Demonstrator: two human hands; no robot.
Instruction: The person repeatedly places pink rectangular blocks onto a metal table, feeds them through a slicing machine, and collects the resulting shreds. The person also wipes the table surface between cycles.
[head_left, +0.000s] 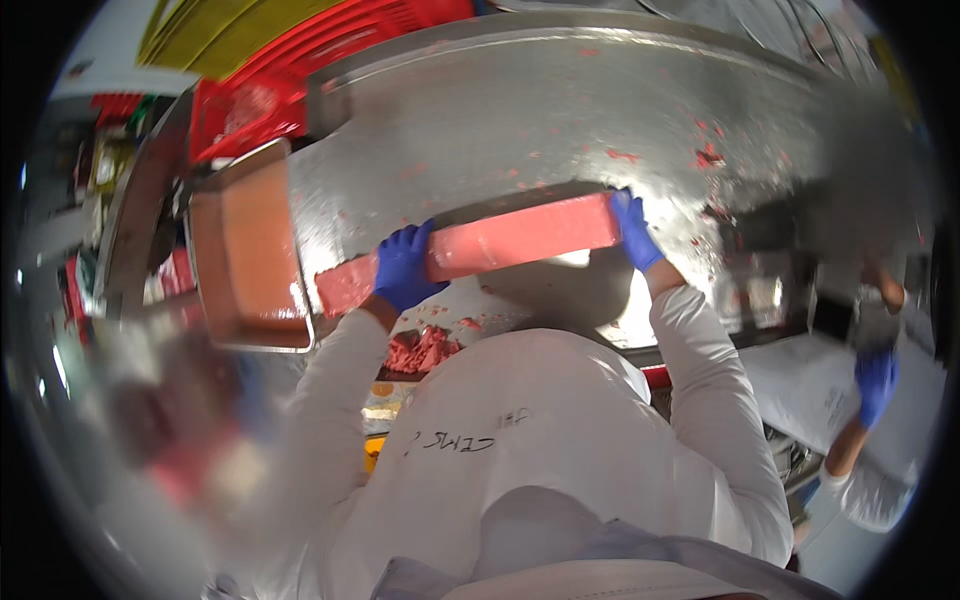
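Note:
A long, smooth pink block of meat (525,236) stretches between my hands, slanting a little toward the far right. My left hand (405,268), in a blue glove, wraps over it near its left end. That left end (346,284) looks rougher and darker. The blue-gloved right hand (634,232) is pressed against the far right end. Dark shadows and reflections lie around the block; whether it rests on the steel table (440,130) or is lifted cannot be made out. A heap of red ground meat (422,350) lies close to my left wrist.
A metal tray (297,250) with pinkish-orange contents stands at the left. Behind it are a red crate (300,75) and a yellow crate (205,35). Meat scraps (709,156) dot the table's right side. Another person's blue-gloved hand (876,385) shows at the far right.

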